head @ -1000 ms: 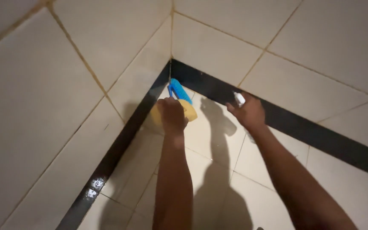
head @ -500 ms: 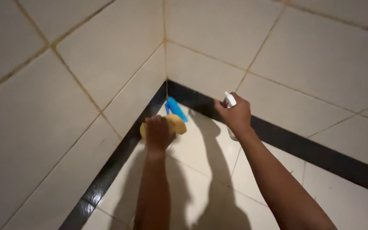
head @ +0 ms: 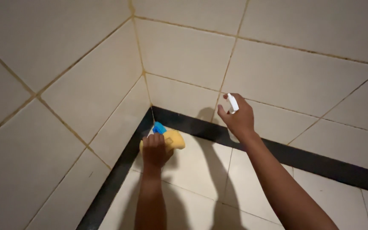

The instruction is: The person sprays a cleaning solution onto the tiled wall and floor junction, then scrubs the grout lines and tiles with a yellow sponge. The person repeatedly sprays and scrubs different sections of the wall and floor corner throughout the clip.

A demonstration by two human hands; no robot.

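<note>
We're working the corner where the tiled walls (head: 64, 85) meet the floor (head: 201, 170). Left hand (head: 155, 149) is gripping the yellow-blue sponge (head: 171, 137); right hand (head: 239, 119) is clutching a white spray bottle (head: 232, 103). Best scrubbing along grout lines, firm pressure.

packages: only one, really, a spray bottle (head: 232, 102) held up in the right hand (head: 238, 120), in front of the back wall's cream tiles, above the black strip
shape and colour: just the white trigger head poked out above the fingers, small and angular; the body was wrapped in the hand, so couldn't tell its shape or colour
label on it: none showed, the hand covered that part
labels elsewhere: none
signs: none on either wall
screens: none
</note>
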